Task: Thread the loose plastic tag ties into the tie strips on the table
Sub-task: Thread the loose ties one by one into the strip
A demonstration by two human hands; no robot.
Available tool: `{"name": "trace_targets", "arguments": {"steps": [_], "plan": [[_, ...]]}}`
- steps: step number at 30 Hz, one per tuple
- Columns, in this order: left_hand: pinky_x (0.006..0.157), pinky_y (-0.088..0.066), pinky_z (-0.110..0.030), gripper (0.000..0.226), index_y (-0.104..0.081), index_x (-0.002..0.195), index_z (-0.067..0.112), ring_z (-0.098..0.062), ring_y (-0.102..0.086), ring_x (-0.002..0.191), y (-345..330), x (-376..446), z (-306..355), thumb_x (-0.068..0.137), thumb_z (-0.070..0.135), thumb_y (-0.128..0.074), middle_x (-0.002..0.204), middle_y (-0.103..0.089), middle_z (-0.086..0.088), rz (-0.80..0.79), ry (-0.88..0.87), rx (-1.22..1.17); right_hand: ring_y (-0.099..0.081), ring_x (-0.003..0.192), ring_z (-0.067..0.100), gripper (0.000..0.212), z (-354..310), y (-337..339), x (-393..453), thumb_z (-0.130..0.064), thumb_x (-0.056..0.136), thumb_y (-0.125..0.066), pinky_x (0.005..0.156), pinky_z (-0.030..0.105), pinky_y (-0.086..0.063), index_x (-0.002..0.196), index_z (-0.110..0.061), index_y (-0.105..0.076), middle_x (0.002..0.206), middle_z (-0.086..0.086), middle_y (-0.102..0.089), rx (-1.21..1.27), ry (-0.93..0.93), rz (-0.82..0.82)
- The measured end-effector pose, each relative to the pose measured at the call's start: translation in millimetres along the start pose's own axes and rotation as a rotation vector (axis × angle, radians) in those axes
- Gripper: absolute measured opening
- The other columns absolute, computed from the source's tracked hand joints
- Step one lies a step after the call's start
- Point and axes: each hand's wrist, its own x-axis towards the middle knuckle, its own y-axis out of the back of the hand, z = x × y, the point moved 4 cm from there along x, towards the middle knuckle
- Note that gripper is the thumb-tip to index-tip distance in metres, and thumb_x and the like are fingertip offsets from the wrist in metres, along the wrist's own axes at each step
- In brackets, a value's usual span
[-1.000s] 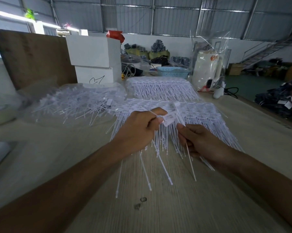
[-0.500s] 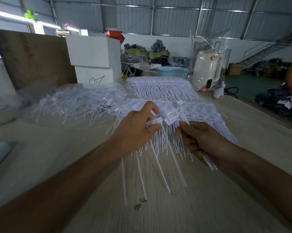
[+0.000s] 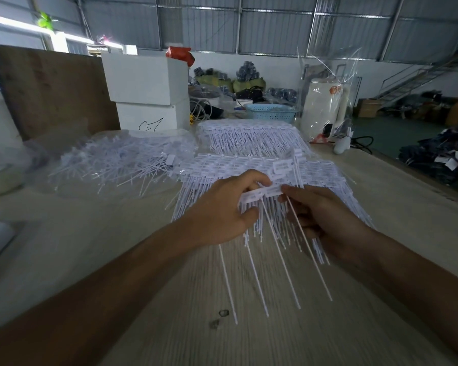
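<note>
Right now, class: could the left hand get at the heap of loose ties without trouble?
Probably not at once: the left hand grips a strip. The heap of loose ties lies open on its side, nothing between.

The desk (image 3: 249, 336) is pale matt wood with fine grain. The tie strips (image 3: 323, 173) are white, smooth plastic; the loose ties' bag (image 3: 72, 143) is clear glossy film

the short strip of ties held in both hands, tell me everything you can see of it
The short strip of ties is white plastic as it looks: a row of flat rectangular tag heads joined side by side, with four long thin tails hanging toward the wooden table. It is held just above the larger tie strips. The left hand pinches its left end, the right hand its right end.
</note>
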Motion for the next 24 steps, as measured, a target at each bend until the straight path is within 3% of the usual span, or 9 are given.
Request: {"name": "trace_targets", "arguments": {"steps": [2, 4, 7, 12, 15, 17, 19, 21, 24], "plan": [[0.08, -0.054, -0.039, 0.04, -0.049, 0.121, 0.038, -0.011, -0.064, 0.092, -2.7, -1.7, -0.2, 0.088, 0.027, -0.069, 0.104, -0.065, 0.015, -0.025, 0.032, 0.077, -0.024, 0.044, 0.009, 0.027, -0.4, 0.1, -0.3, -0.034, 0.095, -0.063, 0.037, 0.02, -0.02, 0.073, -0.021, -0.068, 0.057, -0.005, -0.027, -0.018, 0.013, 0.022], [0.071, -0.056, -0.041, 0.033, -0.051, 0.118, 0.034, -0.012, -0.066, 0.081, -2.4, -0.6, 0.5, 0.09, 0.029, -0.068, 0.097, -0.068, 0.013, 0.018, 0.02, 0.141, -0.026, 0.043, 0.008, 0.026, -0.6, -2.1, -1.4, -0.034, 0.097, -0.062, 0.037, 0.02, -0.022, 0.075, -0.02, -0.067, 0.055, -0.007, -0.029, -0.055, 0.04, -0.004], [0.071, -0.053, -0.042, 0.021, -0.057, 0.113, 0.027, -0.019, -0.065, 0.077, -0.8, 2.2, -2.1, 0.094, 0.029, -0.065, 0.093, -0.072, 0.004, 0.075, 0.018, 0.25, -0.03, 0.044, 0.007, 0.026, -3.6, -4.0, -1.8, -0.032, 0.099, -0.058, 0.04, 0.021, -0.025, 0.082, -0.013, -0.066, 0.052, -0.009, -0.036, -0.147, 0.14, -0.046], [0.063, -0.053, -0.038, 0.01, -0.062, 0.105, 0.016, -0.018, -0.067, 0.068, -0.6, 2.0, -7.6, 0.096, 0.022, -0.063, 0.086, -0.075, -0.003, 0.037, 0.001, 0.11, -0.035, 0.044, 0.003, 0.037, -13.7, -2.4, -1.9, -0.026, 0.102, -0.053, 0.046, 0.018, -0.031, 0.087, 0.009, -0.057, 0.05, -0.013, -0.04, -0.47, 0.413, -0.025], [0.062, -0.057, -0.038, 0.004, -0.064, 0.1, 0.007, 0.003, -0.069, 0.071, -2.0, 2.9, -11.9, 0.096, 0.007, -0.061, 0.082, -0.076, -0.006, -0.018, -0.014, -0.015, -0.035, 0.046, 0.004, 0.028, -15.3, -4.4, -4.1, -0.023, 0.102, -0.052, 0.047, 0.019, -0.031, 0.084, -0.003, -0.061, 0.052, -0.012, -0.04, -0.512, 0.471, -0.068], [0.056, -0.052, -0.023, 0.003, -0.067, 0.097, 0.006, 0.007, -0.065, 0.063, -1.9, 3.6, -12.4, 0.095, 0.006, -0.064, 0.075, -0.074, -0.003, -0.028, -0.025, -0.066, -0.038, 0.046, 0.004, 0.022, -17.7, -6.9, -6.0, -0.023, 0.101, -0.051, 0.048, 0.02, -0.033, 0.083, -0.02, -0.063, 0.052, -0.013, -0.043, -0.536, 0.508, -0.095], [0.052, -0.043, -0.014, 0.004, -0.068, 0.094, 0.007, -0.002, -0.063, 0.056, -1.0, 3.7, -11.4, 0.094, 0.011, -0.067, 0.07, -0.072, -0.003, -0.023, -0.002, -0.121, -0.039, 0.047, 0.004, 0.026, -20.5, -8.8, -7.7, -0.023, 0.101, -0.051, 0.049, 0.02, -0.033, 0.078, -0.034, -0.06, 0.053, -0.013, -0.044, -0.546, 0.542, -0.111], [0.054, -0.049, -0.024, 0.005, -0.069, 0.094, 0.008, -0.016, -0.067, 0.06, -0.2, 4.7, -12.8, 0.094, 0.012, -0.066, 0.071, -0.072, -0.007, -0.025, 0.03, -0.174, -0.039, 0.048, 0.004, 0.031, -21.4, -9.3, -7.9, -0.022, 0.101, -0.051, 0.051, 0.021, -0.033, 0.074, -0.036, -0.057, 0.054, -0.014, -0.045, -0.561, 0.557, -0.108], [0.058, -0.05, -0.034, 0.008, -0.07, 0.095, 0.005, -0.026, -0.068, 0.064, -1.4, 6.4, -14.7, 0.095, 0.01, -0.064, 0.072, -0.072, -0.011, -0.055, 0.058, -0.222, -0.041, 0.05, 0.005, 0.027, -19.2, -9.1, -6.4, -0.022, 0.102, -0.051, 0.053, 0.021, -0.032, 0.075, -0.026, -0.053, 0.055, -0.015, -0.044, -0.616, 0.553, -0.095]]}}
